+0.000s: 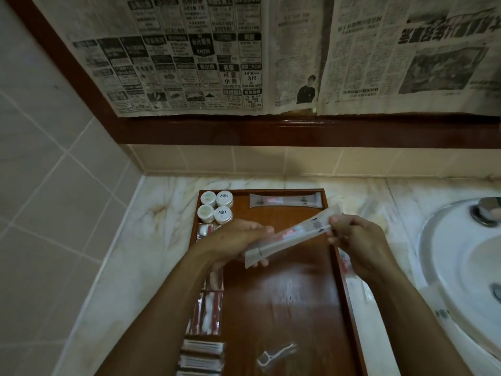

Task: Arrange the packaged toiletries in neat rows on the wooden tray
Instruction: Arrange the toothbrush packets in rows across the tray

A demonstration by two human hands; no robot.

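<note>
Beneath both hands lies the wooden tray [284, 294], resting on a marble counter [130, 253], with a white sink [461, 267] out past the right hand [360, 245]. Both hands hold one long toothbrush packet [291, 234] above the tray, tilted — its upper end beyond the right hand, its lower end at the left hand [235, 242]. The right hand pinches the packet between thumb and curled fingers; the left hand cups the lower end, fingers curled under it. Beyond both hands, a second toothbrush packet [285, 200] lies flat along the tray's far edge. Beyond the left hand stand four small round white jars [217, 206] in a tight square. Below the left forearm, red-and-white sachets [208, 310] run down the tray's edge, then stacked flat packets [202, 354]. Nearest the person, between the forearms, lies a wrapped floss pick [276, 354].
</note>
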